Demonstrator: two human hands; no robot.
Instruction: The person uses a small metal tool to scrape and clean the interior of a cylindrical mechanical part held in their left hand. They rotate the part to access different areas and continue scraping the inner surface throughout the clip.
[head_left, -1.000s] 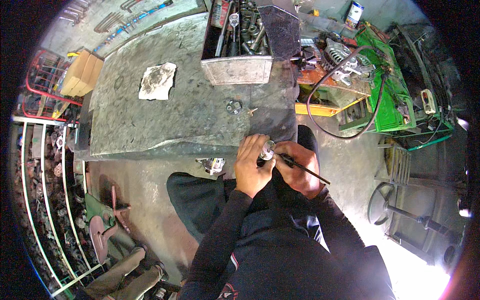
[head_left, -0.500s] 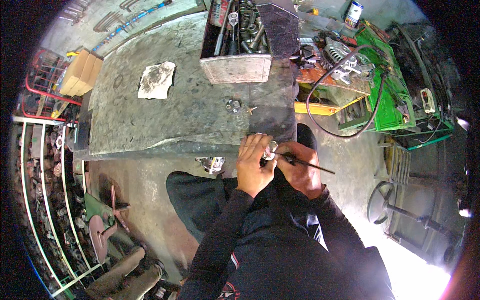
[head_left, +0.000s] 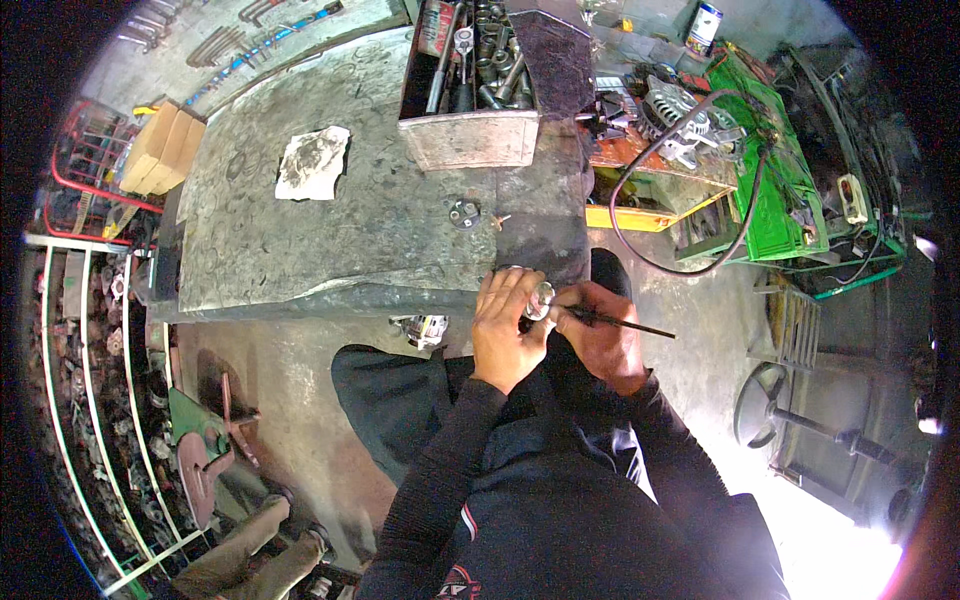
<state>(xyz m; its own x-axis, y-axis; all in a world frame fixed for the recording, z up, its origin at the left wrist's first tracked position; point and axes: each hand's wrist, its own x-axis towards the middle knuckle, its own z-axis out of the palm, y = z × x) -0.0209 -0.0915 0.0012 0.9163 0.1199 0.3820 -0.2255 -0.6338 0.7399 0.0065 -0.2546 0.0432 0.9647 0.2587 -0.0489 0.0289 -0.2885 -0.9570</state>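
At the near edge of the bench, my left hand is closed around a small shiny metal part with a round end. My right hand pinches a thin dark rod-like tool. Its long end sticks out to the right, while the inner tip meets or nearly meets the metal part; fingers hide the exact contact. Beyond my hands, a small dark round part with metal studs lies on the bench, beside a little copper-coloured piece.
An open metal box of sockets and ratchets stands at the back. A stained paper lies left of it. To the right are an orange cabinet, an alternator and a looped cable. Another person's legs show lower left.
The tool's outer end has swung slightly up and to the right in my right hand. My left hand keeps its hold on the metal part. The other person's legs have shifted slightly.
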